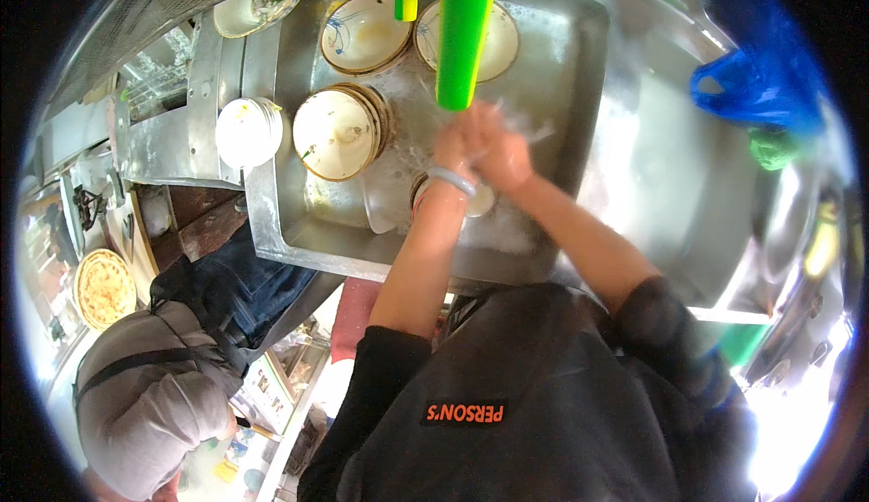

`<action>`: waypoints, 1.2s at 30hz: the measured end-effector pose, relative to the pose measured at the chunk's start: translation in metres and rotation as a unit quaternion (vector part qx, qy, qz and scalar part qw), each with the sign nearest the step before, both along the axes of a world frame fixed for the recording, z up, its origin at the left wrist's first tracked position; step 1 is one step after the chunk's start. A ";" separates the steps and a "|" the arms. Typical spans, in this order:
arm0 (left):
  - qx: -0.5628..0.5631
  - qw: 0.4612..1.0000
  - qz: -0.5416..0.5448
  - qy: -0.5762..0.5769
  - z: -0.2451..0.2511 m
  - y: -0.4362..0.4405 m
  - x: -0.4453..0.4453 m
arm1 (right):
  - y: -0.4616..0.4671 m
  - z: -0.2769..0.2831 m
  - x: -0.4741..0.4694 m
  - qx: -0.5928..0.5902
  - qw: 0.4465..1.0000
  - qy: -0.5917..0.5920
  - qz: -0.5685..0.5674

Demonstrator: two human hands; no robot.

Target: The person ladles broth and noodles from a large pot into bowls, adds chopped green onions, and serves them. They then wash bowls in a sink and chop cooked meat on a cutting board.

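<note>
Both hands are together under the end of a green and yellow hose [465, 40] above a metal sink [434, 270]. My left hand [456, 139], with a pale bangle [451, 179] at its wrist, touches my right hand [504, 152]. Water splashes around them and the fingers are blurred; I see no object between them. Left of the hands stands a stack of soiled bowls [337, 134]. Two more groups of bowls, one at the back left [366, 33] and one behind the hose [502, 44], are in the sink. A small round dish [481, 201] lies partly hidden beneath my wrists.
A stack of small white dishes [249, 133] rests on the sink's left edge, with a bowl of food scraps [261, 3] beyond it. A blue plastic bag [757, 91] hangs at the right. Another person [156, 386] bends over at the lower left, near a round basket of food [105, 289].
</note>
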State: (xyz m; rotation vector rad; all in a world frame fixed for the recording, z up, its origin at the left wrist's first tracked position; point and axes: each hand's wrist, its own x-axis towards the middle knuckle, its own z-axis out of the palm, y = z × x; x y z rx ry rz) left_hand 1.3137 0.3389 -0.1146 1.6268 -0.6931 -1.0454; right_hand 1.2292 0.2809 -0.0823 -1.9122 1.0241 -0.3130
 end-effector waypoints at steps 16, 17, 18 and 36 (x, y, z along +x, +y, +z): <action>0.128 0.882 0.175 0.419 -0.003 0.012 -0.007 | -0.023 -0.097 -0.037 0.463 0.853 0.060 -0.234; 0.135 0.865 0.184 0.447 -0.008 0.007 -0.005 | -0.016 -0.073 -0.030 0.561 0.785 -0.091 -0.246; 0.157 0.839 0.195 0.483 -0.012 0.002 -0.001 | -0.007 -0.048 -0.024 0.514 0.833 -0.060 -0.194; 0.081 0.892 0.233 0.378 0.040 0.010 -0.002 | -0.024 -0.134 -0.040 0.081 0.964 0.153 -0.200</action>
